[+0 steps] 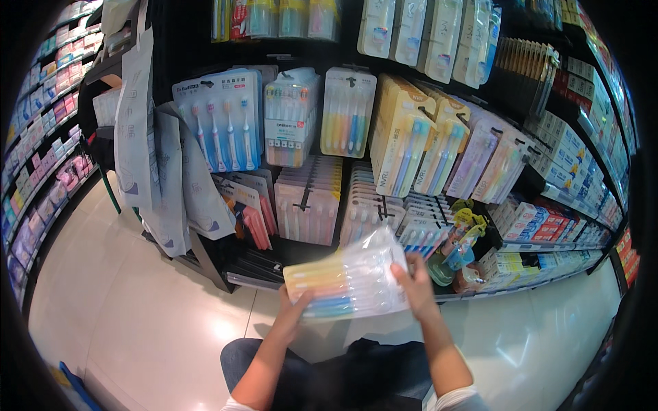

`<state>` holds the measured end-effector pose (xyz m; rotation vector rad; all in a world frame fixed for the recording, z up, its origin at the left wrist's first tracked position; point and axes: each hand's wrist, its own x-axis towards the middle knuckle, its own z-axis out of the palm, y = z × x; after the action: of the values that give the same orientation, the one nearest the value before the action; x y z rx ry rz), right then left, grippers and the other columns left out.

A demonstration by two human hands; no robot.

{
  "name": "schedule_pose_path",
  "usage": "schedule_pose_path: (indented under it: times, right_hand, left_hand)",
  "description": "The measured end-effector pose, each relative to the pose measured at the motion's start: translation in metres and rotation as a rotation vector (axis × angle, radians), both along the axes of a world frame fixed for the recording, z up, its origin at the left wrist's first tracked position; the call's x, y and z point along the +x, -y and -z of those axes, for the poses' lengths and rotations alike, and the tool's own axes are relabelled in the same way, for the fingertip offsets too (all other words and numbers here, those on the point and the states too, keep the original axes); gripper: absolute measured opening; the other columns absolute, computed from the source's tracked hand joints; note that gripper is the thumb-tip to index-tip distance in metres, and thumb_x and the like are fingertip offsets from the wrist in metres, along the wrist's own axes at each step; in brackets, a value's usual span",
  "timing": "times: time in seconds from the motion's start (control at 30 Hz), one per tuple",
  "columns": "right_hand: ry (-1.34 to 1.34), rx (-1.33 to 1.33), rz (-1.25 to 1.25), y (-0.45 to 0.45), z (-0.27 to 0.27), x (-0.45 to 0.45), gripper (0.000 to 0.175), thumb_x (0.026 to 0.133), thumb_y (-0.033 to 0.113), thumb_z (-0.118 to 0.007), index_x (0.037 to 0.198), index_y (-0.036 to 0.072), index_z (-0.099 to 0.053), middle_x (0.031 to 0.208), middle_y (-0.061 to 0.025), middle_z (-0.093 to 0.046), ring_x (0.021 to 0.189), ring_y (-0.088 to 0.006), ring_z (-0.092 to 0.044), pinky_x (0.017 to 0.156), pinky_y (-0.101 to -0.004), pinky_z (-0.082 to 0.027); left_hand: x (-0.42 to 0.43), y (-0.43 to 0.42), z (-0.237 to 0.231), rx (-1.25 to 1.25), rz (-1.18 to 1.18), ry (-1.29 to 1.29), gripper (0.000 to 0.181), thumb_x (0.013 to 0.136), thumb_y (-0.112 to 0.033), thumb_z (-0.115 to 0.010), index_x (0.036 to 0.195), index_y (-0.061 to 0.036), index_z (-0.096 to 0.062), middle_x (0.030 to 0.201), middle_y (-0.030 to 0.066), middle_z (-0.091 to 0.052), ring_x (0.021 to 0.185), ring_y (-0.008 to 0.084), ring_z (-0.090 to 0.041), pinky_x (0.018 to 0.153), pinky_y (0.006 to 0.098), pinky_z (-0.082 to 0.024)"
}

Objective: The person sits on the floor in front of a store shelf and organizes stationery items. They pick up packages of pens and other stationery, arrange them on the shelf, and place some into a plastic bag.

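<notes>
A blister pack of toothbrushes [347, 285] with yellow, orange and blue handles lies sideways between both my hands, above my lap. My left hand [294, 308] grips its left, coloured-handle end, thumb on top. At the clear right end, my right hand [417, 285] has its thumb over the plastic and its fingers behind. The pack is slightly blurred. Ahead hangs a similar multi-colour toothbrush pack [348, 113] on a display hook. Beside it are a blue toothbrush pack [221, 120] and a clear pack with a white label [285, 118].
Yellow-backed toothbrush packs [403, 138] hang at centre right. Lower hooks carry pink-toned packs [307, 200]. Stacked cartons [558, 146] fill the right shelves. Grey-white printed bags [136, 123] hang at the left, near the rack's dark leg [209, 259]. Pale floor tiles [128, 318] lie below.
</notes>
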<state>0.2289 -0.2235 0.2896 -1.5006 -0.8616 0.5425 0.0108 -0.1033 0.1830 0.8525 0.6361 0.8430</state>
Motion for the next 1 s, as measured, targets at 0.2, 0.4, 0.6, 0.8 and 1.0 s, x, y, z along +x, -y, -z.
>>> schedule_pose_path:
  times: [0.2, 0.4, 0.6, 0.8, 1.0]
  right_hand:
    - [-0.606, -0.361, -0.124, 0.002, 0.190, 0.008, 0.066, 0.085, 0.047, -0.064, 0.124, -0.002, -0.045, 0.108, -0.0109, -0.057, 0.096, -0.0198, -0.056, 0.082, -0.0316, -0.045]
    - [-0.628, -0.560, -0.308, -0.018, 0.231, 0.034, 0.076, 0.083, 0.044, -0.069, 0.136, 0.002, -0.035, 0.123, -0.0095, -0.055, 0.106, -0.0190, -0.059, 0.089, -0.0349, -0.048]
    - [-0.591, -0.450, -0.265, -0.010, 0.234, 0.025, 0.078, 0.081, 0.044, -0.070, 0.137, 0.004, -0.034, 0.128, -0.0143, -0.051, 0.115, -0.0226, -0.051, 0.095, -0.0344, -0.042]
    - [-0.539, -0.179, -0.177, -0.021, 0.195, 0.013, 0.061, 0.086, 0.033, -0.067, 0.133, 0.003, -0.042, 0.123, -0.0119, -0.053, 0.113, -0.0196, -0.050, 0.097, -0.0319, -0.039]
    - [-0.676, 0.007, -0.116, -0.051, 0.195, 0.020, 0.058, 0.095, 0.044, -0.048, 0.138, 0.006, -0.037, 0.126, -0.0107, -0.049, 0.112, -0.0205, -0.052, 0.093, -0.0313, -0.041]
  left_hand:
    - [-0.035, 0.001, 0.096, -0.245, 0.087, -0.610, 0.119, 0.066, -0.049, -0.082, 0.140, 0.0050, -0.006, 0.130, 0.0287, -0.041, 0.117, 0.0334, -0.050, 0.093, 0.0411, -0.048]
    - [-0.036, -0.019, 0.159, -0.233, 0.153, -0.513, 0.100, 0.070, -0.049, -0.079, 0.134, 0.0103, -0.030, 0.125, 0.0225, -0.051, 0.113, 0.0291, -0.055, 0.090, 0.0374, -0.049]
    - [-0.036, -0.003, 0.117, -0.167, 0.168, -0.467, 0.067, 0.081, -0.033, -0.074, 0.130, 0.0021, -0.044, 0.115, 0.0128, -0.060, 0.105, 0.0213, -0.059, 0.085, 0.0336, -0.050]
    - [-0.032, -0.002, 0.106, -0.287, 0.092, -0.272, 0.060, 0.081, -0.020, -0.074, 0.130, -0.0035, -0.044, 0.121, 0.0109, -0.057, 0.108, 0.0216, -0.057, 0.090, 0.0348, -0.048]
    - [-0.033, -0.020, 0.132, -0.322, 0.013, -0.165, 0.052, 0.089, -0.032, -0.062, 0.131, -0.0064, -0.045, 0.118, 0.0099, -0.059, 0.108, 0.0214, -0.057, 0.093, 0.0354, -0.048]
